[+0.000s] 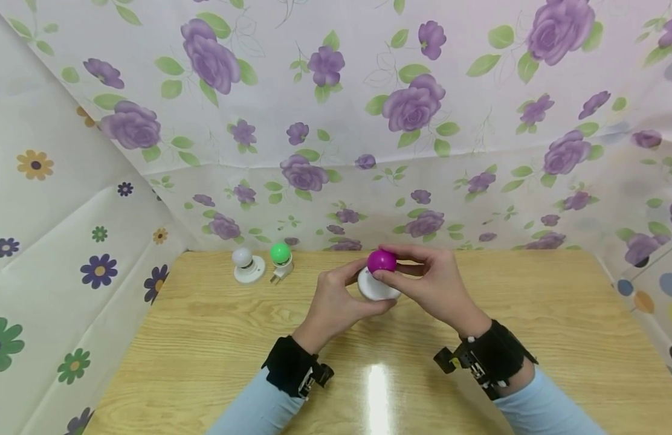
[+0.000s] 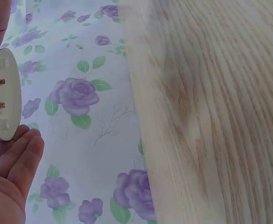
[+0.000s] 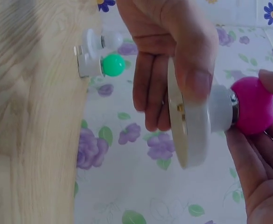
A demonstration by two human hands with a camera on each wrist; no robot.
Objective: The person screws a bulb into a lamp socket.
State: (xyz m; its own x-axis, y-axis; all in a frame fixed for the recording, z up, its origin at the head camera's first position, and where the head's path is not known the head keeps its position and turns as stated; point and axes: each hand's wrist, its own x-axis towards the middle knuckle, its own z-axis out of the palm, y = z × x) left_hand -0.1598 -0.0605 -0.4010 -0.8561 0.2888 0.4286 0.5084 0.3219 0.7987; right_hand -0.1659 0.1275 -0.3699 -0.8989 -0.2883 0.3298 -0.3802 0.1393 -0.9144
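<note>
Your left hand [image 1: 336,302] grips the white lamp base [image 1: 375,289] above the wooden table [image 1: 205,338], while your right hand [image 1: 431,284] pinches the magenta bulb [image 1: 381,261] seated in it.

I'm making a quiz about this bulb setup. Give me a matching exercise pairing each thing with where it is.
Things:
1. magenta bulb
2. white round base
3. green bulb
4. white bulb

Places:
A. leftmost on the table
B. gripped by the left hand
C. pinched by the right hand
D. on the table, beside the white bulb

Pairs: 1-C, 2-B, 3-D, 4-A
</note>
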